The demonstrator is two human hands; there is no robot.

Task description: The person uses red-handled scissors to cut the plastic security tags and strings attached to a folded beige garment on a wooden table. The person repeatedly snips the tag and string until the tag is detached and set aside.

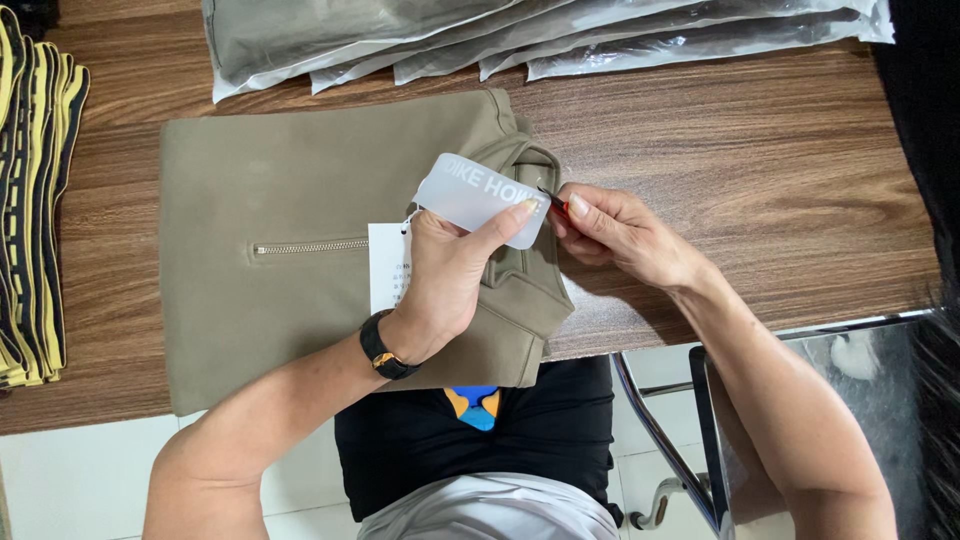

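Fingers of the left hand [452, 275] pinch a frosted, translucent plastic tag [478, 196], thumb on top and the rest curled under, lifting it just clear of the cloth. Right beside it, the right hand [610, 232] is pressed together around a small red-and-dark tool [553, 201], whose tip points at the tag's right end; the tool is mostly hidden by the fingertips, so its kind is hard to tell. A black watch [385, 348] sits on the left wrist. Under both hands lies a folded olive-grey garment [260, 190] with a short metal zip [310, 246] running across its front, and a white paper label [388, 265] peeks out from beneath the left palm. The garment rests on a brown wood-grain surface [760, 160], its near edge hanging slightly over. Along the far side lie several similar garments sealed in clear plastic bags [560, 35], overlapping one another; at the far left is a stack of black-and-yellow bands [35, 200]. To my eye, the work goes best if the tag is kept taut and raised off the fabric, so the tool's tip meets only the tag's fastening, with the cloth below left flat and untouched and the paper label kept out of the way.
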